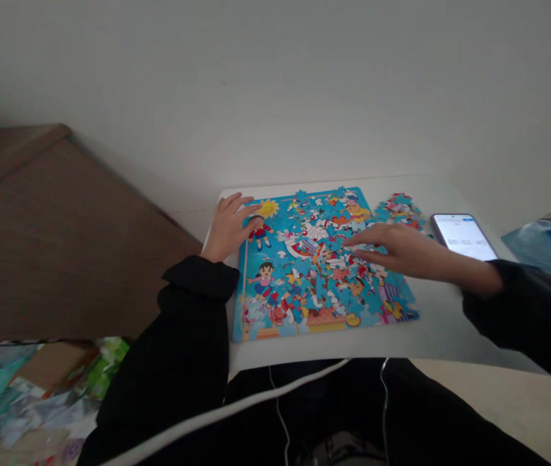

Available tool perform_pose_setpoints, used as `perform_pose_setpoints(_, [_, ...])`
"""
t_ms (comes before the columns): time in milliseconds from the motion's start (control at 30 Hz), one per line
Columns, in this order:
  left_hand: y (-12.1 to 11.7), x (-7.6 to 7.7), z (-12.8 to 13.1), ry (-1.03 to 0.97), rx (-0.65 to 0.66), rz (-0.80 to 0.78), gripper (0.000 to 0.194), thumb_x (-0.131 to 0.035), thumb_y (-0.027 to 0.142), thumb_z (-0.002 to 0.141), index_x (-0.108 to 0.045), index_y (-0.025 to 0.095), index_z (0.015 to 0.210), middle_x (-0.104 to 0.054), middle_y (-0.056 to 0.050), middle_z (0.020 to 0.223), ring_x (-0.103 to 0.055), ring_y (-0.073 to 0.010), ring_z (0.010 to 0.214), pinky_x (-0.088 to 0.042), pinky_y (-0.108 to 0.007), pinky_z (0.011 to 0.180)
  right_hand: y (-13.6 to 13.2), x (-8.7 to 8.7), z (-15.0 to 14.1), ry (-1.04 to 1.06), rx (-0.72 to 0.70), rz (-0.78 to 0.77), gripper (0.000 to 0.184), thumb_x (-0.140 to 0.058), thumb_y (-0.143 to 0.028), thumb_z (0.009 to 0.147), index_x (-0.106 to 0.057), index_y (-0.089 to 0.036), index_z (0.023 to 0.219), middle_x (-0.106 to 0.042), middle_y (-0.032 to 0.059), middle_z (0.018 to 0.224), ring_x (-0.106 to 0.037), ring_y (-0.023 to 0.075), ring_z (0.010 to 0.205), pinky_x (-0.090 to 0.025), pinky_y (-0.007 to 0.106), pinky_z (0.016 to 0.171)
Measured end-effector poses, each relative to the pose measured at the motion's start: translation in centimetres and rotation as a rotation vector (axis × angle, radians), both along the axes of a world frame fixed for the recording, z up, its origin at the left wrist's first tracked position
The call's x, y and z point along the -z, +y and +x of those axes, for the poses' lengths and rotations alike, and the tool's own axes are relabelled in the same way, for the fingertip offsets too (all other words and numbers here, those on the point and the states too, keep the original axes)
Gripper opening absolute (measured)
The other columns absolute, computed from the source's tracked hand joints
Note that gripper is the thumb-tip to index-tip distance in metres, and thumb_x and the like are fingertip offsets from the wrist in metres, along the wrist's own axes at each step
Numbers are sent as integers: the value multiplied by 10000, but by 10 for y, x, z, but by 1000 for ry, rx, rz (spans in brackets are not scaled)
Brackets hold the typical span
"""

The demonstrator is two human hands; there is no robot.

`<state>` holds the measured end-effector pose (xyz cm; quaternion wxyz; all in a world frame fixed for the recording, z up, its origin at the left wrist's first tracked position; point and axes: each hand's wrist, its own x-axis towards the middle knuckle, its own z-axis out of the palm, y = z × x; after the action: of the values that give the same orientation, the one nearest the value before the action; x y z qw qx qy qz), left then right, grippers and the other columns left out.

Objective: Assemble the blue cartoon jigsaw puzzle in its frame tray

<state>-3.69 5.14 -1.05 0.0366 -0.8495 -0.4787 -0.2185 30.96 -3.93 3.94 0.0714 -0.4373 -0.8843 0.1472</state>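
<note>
Basically, a jigsaw puzzle on a blue board (324, 265) sits mid-frame on a white table (431, 336), partly assembled, with cartoon figures and a sun showing and many loose blue and multicoloured pieces heaped across its middle. Left hand (229, 226) is at the board's upper left corner, fingers spread and slightly curved, fingertips on or just over the board near the sun, nothing visibly gripped. Right hand (401, 249) reaches in from the board's right side, fingers open and stretched out low over the loose pieces; can't tell if the fingertips (353, 243) are touching any, no clear grip on one. Small pile of loose puzzle pieces (399, 210) lies just past the board's upper right corner. Phone (464, 236) lies further right of the board, screen lit with blurry digits. Clear plastic bag (542, 243) is beyond the phone, right of the board. Brown wooden surface (62, 239) is left of the board, with a jumble of printed paper (28, 395) below it. Black sleeves (198, 278) cover both forearms.
</note>
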Motion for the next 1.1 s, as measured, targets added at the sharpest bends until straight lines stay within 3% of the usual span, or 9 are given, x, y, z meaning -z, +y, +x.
perform_pose_setpoints(167, [-61, -22, 22, 47, 128, -109, 371, -429, 460, 945, -634, 216, 1135, -631, -65, 1191, -550, -235, 1127, -384, -431, 997, -30, 23, -41, 37, -241, 54, 342, -439, -339, 932, -622, -256, 1208, -666, 44, 1168, -579, 229, 1098, -489, 387, 879])
perform_pose_setpoints(300, [-129, -18, 45, 176, 305, -200, 344, -398, 426, 963, -624, 241, 1145, -653, -51, 1164, -572, -219, 1107, -393, -458, 994, -34, 40, -49, 40, -324, 203, 314, -455, -289, 934, -627, -223, 1189, -645, 41, 1214, -557, 228, 1124, -460, 409, 943])
perform_pose_setpoints(367, [-156, -12, 52, 196, 307, -211, 331, -408, 381, 968, -602, 216, 1180, -633, -63, 1213, -561, -224, 1133, -400, -466, 994, -34, 43, -47, 25, -291, 246, 302, -478, -289, 926, -634, -201, 1168, -663, 59, 1169, -575, 233, 1083, -476, 406, 912])
perform_pose_setpoints(467, [-181, -5, 55, 177, 186, -183, 309, -451, 319, 958, -584, 196, 1208, -632, -75, 1214, -571, -229, 1113, -407, -470, 993, -33, 40, -42, 4, -223, 255, 258, -537, -308, 895, -659, -192, 1092, -680, 72, 1078, -595, 238, 1012, -497, 382, 848])
perform_pose_setpoints(633, [-192, 4, 56, 89, 13, -114, 274, -547, 310, 910, -616, 213, 1157, -662, -64, 1119, -593, -242, 1026, -436, -474, 949, -31, 33, -36, -43, -79, 216, 270, -597, -377, 846, -661, -205, 1045, -678, 68, 1004, -612, 258, 964, -510, 379, 774])
perform_pose_setpoints(800, [-195, 6, 60, 38, -95, -53, 233, -568, 336, 893, -656, 191, 1053, -666, -67, 981, -587, -241, 936, -449, -472, 915, -36, 31, -26, -9, 30, 264, 296, -593, -366, 834, -654, -203, 1073, -678, 81, 1058, -644, 239, 940, -513, 326, 704])
perform_pose_setpoints(967, [-198, 6, 72, 34, -87, -95, 306, -601, 365, 868, -633, 201, 1125, -641, -66, 1041, -551, -248, 974, -434, -476, 938, -50, 30, -11, 54, 66, 282, 279, -570, -377, 844, -662, -213, 1050, -692, 73, 1026, -667, 233, 882, -515, 330, 683])
perform_pose_setpoints(1100, [-198, 5, 80, 37, -78, -121, 252, -631, 325, 852, -649, 216, 1078, -640, -47, 1067, -539, -251, 1010, -403, -491, 977, -62, 31, 5, 110, 89, 245, 261, -567, -384, 851, -659, -237, 1046, -691, 58, 1025, -672, 226, 869, -524, 341, 708])
